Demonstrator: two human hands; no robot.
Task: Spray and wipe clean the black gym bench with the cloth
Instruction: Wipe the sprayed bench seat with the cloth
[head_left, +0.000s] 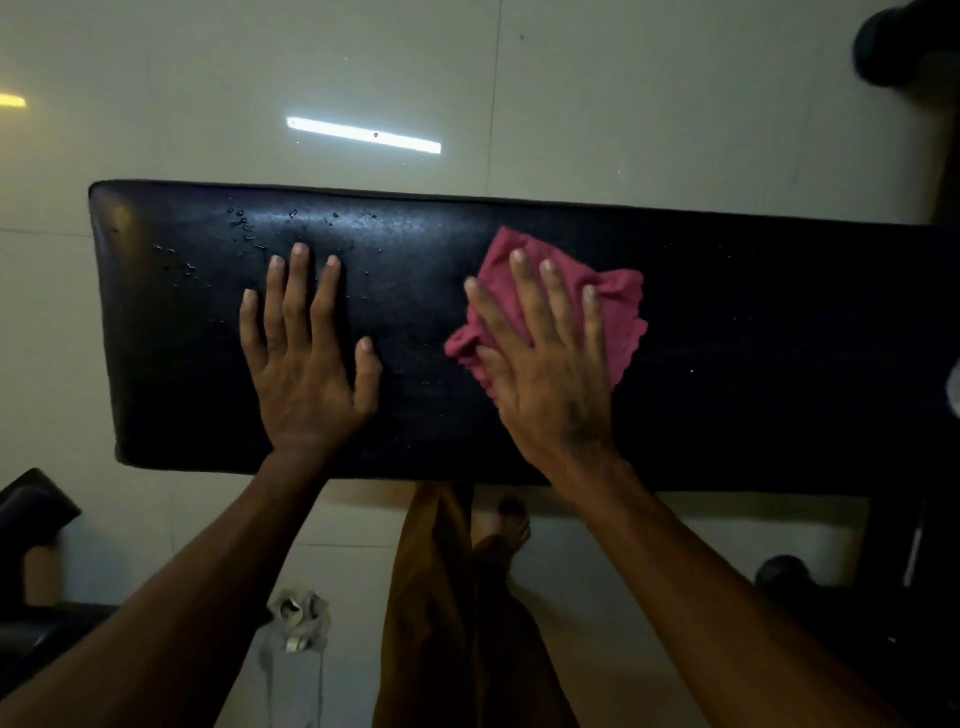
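Note:
A long black padded gym bench (753, 322) stretches across the view from left to right. Water droplets (244, 228) glisten on its left far part. My left hand (306, 358) lies flat on the pad with fingers spread and nothing in it. My right hand (550, 364) presses flat on a crumpled red cloth (618, 301) near the middle of the bench. No spray bottle is clearly visible.
The glossy pale tiled floor (623, 104) reflects a ceiling light. My leg and bare foot (511, 525) stand under the bench's near edge. Black equipment (31, 519) sits at the lower left, dark weights (893, 47) at the upper right, and a small crumpled object (298, 618) lies on the floor.

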